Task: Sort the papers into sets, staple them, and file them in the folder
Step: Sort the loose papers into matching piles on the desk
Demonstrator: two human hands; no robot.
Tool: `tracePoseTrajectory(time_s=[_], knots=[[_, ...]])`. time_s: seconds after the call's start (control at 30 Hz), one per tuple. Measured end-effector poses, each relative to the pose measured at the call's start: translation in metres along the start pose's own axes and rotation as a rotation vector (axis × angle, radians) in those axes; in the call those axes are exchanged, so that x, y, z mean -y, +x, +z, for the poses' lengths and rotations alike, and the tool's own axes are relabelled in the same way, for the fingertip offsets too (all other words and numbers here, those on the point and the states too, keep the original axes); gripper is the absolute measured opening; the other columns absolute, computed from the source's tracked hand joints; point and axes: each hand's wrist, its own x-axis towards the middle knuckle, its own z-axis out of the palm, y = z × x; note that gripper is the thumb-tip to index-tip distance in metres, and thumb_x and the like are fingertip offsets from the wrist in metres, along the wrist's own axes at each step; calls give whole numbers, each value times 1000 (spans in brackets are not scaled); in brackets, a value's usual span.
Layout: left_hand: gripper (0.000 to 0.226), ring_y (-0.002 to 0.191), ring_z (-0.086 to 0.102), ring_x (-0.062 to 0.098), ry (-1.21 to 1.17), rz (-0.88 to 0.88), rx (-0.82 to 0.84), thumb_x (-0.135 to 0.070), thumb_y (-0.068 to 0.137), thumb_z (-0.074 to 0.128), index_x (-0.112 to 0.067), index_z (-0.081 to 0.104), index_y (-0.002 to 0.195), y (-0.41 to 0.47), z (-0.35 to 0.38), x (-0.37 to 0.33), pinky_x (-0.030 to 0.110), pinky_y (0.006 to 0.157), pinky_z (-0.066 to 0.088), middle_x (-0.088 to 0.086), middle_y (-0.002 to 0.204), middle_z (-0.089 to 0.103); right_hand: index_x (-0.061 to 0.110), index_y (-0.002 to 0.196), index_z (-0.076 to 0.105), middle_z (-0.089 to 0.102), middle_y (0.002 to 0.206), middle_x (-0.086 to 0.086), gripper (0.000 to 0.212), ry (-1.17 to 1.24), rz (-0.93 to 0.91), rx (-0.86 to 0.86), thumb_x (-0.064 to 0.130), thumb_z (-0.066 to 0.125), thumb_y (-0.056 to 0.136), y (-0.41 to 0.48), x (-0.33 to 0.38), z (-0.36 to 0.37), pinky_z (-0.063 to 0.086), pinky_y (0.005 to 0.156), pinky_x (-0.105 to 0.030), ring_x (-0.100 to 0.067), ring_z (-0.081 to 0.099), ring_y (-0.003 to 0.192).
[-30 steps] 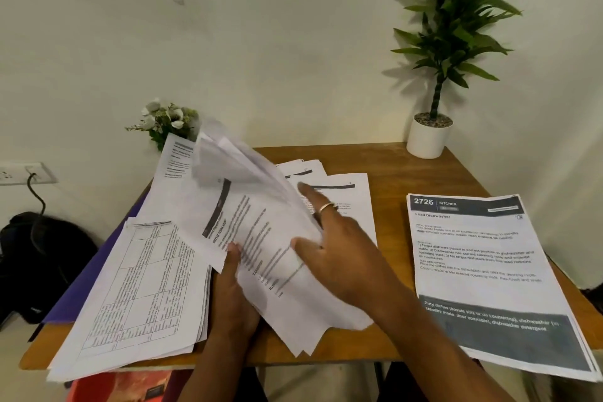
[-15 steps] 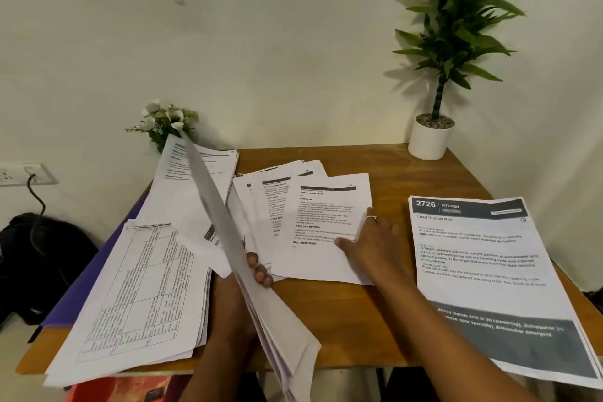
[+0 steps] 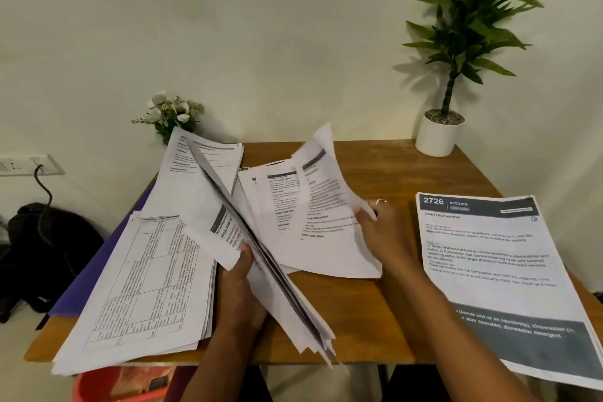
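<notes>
1. Papers lie in piles across the table (image 3: 391,173). One sheaf (image 3: 261,258) is in the left hand (image 3: 241,290), whose fingers are curled round its near end. It stands on edge and tilted as it did half a second back, though a second ago it was fanned open.
2. The right hand (image 3: 381,232) was flat on the middle pile (image 3: 280,206) a moment ago. It now pinches the right edge of the top sheet (image 3: 326,192) and has peeled it up, so the far corner curls in the air.
3. To my eye this is still the sorting step — the lifted sheet is probably being checked against the sheaf. Nothing looks stapled or filed yet.
4. Around them, left to right:
   - a black bag (image 3: 42,254) on the floor
   - the purple folder (image 3: 94,264) under the left-hand paper
   - a grid pile (image 3: 146,287) on top of the folder
   - a back pile (image 3: 208,160) by the flowers (image 3: 169,111)
   - the 2726 pile (image 3: 489,254) at the right, hanging over the table's near edge
   - a plant (image 3: 439,135) in the far corner
5. In the way — the folder is buried, so those piles would have to come off before any filing. I can see no stapler. The loose sheaf could slip from the left hand's grip, and the overhanging pile could slide.
</notes>
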Motion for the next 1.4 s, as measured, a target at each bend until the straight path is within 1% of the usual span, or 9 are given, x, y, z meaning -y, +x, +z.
tracePoseTrajectory(time_s=[0.13,0.3,0.4,0.6,0.73,0.9,1.07,1.2,1.4], knots=[[54,95,73,24,84,-20,76,-35,101,54,-8,49,147,-6,0,-2,36,78,63,10,114,69,16,111,66,71,103,4,18,214,0,25,30,57,103,-6,13,-20,48,61,-22,-7,66,83],[59,74,63,19,79,-58,84,-33,95,67,-18,46,148,-8,-1,-10,28,61,58,0,89,62,20,98,68,76,96,4,13,415,50,51,29,60,102,-10,29,-42,57,74,-30,-12,73,87],[52,76,72,19,117,-50,53,-27,107,48,-5,38,153,-9,-2,-5,31,62,60,4,94,69,19,102,69,78,98,4,14,416,74,59,30,61,101,-9,27,-46,58,85,-38,-14,74,91],[77,134,55,39,100,18,81,-48,85,78,-21,48,150,-16,5,-11,61,114,38,17,147,56,21,112,70,73,103,10,17,157,-106,107,27,57,102,-21,36,-58,48,71,-25,-10,68,95],[86,131,58,37,136,49,134,-51,78,84,-20,48,149,-17,5,-8,61,112,40,15,144,59,25,105,72,72,96,10,20,-128,-270,404,33,54,104,-45,60,-60,54,71,-35,-12,67,87],[55,127,61,36,129,101,138,-26,97,67,-18,49,148,-13,6,-6,57,107,46,13,141,62,19,96,68,69,90,4,32,-198,-409,634,42,47,105,-67,91,-51,49,70,-39,-12,62,79],[22,80,72,0,216,38,150,6,105,40,-1,58,116,-16,3,-11,11,65,54,-24,79,75,4,102,64,68,100,-15,33,-72,-501,606,33,49,106,-63,96,-36,49,81,-48,-28,62,91],[34,109,69,23,181,122,81,-6,108,39,3,52,139,-13,2,-5,33,85,60,17,128,67,24,101,68,72,92,22,21,62,-427,621,25,48,107,-55,91,-33,48,70,-17,1,65,86],[52,105,71,31,64,74,99,-14,90,66,-1,53,139,-13,6,-4,38,76,62,18,121,69,36,106,67,71,99,34,19,125,-313,650,30,49,106,-48,81,-29,46,76,-6,10,66,93]])
